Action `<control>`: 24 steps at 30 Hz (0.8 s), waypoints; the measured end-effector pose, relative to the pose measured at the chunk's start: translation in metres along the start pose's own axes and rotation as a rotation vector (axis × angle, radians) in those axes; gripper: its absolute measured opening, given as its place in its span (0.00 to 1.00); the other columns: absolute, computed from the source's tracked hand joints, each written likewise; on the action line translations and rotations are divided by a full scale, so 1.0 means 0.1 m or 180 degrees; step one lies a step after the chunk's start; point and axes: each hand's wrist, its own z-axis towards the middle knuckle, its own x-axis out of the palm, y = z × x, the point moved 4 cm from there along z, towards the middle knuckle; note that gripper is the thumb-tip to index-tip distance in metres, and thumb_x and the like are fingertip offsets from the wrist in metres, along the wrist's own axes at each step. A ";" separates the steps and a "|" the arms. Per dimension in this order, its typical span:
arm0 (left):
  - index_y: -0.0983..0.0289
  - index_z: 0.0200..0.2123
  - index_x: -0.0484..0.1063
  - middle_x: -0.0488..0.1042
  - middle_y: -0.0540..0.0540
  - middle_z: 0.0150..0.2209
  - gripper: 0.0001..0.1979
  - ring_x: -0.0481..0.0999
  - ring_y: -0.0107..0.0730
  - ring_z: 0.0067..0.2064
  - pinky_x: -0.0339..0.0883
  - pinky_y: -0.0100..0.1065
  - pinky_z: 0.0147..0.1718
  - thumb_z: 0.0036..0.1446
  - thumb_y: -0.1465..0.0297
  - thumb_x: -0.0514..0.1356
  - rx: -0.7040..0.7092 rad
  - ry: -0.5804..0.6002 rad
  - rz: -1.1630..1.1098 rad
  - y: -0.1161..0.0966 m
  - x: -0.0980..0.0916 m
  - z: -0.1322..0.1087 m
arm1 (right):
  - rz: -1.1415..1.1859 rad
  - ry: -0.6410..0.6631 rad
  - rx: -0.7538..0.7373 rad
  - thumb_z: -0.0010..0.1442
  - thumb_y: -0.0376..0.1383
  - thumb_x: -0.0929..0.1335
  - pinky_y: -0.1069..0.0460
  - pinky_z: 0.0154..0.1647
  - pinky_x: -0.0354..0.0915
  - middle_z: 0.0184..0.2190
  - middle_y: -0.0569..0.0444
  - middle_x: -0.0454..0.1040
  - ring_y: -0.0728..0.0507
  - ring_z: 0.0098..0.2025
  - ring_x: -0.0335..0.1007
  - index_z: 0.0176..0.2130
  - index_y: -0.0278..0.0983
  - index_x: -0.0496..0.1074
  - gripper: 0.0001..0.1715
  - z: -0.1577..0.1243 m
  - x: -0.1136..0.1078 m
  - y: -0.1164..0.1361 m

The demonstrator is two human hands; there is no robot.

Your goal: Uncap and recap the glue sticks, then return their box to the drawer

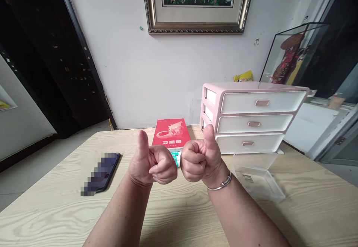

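Mostly hidden behind two fists: a green-and-white item [177, 158], visible only in the gap between left hand [156, 161] and right hand [198, 157], on the table [173, 217] just in front of a red book [170, 132]; impossible to make out its full shape; partly covered too, the book's near corners, behind knuckles; lying flat near the wall, beyond the hands, between phone [112, 170] and pink-and-white drawer unit [254, 107]; both hands with fingers curled tight against the palm, thumbs upright and apart from them; impossible to tell about anything enclosed within; fists near each other, with a narrow gap between; silver bracelet [222, 184] around the right wrist; both forearms cut off at the bottom edge; phone screen blurred by blocky pixels; clear plastic box [263, 183], lid raised, faint and see-through, partly behind the right forearm; framed picture [195, 28] cut off at the top, flowers only; yellow packet [244, 76] half hidden behind the drawers; figure in a glass case [289, 59], dim at the right.

Readable on the red cover: 习题册, in pale characters beneath a pale illustration; smaller lines above and below, too tiny to read; lettering on the green-and-white item, illegible; likewise a small mark on the clear box.
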 end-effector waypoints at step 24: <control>0.62 0.33 0.73 0.73 0.54 0.34 0.09 0.73 0.37 0.36 0.62 0.33 0.34 0.60 0.64 0.57 -0.1993 -0.3126 0.4800 0.41 -0.53 -0.47 | -0.4862 -0.4732 0.1691 0.64 0.47 0.63 0.55 0.25 0.51 0.21 0.60 0.64 0.49 0.24 0.60 0.28 0.38 0.63 0.19 -0.76 -0.36 0.05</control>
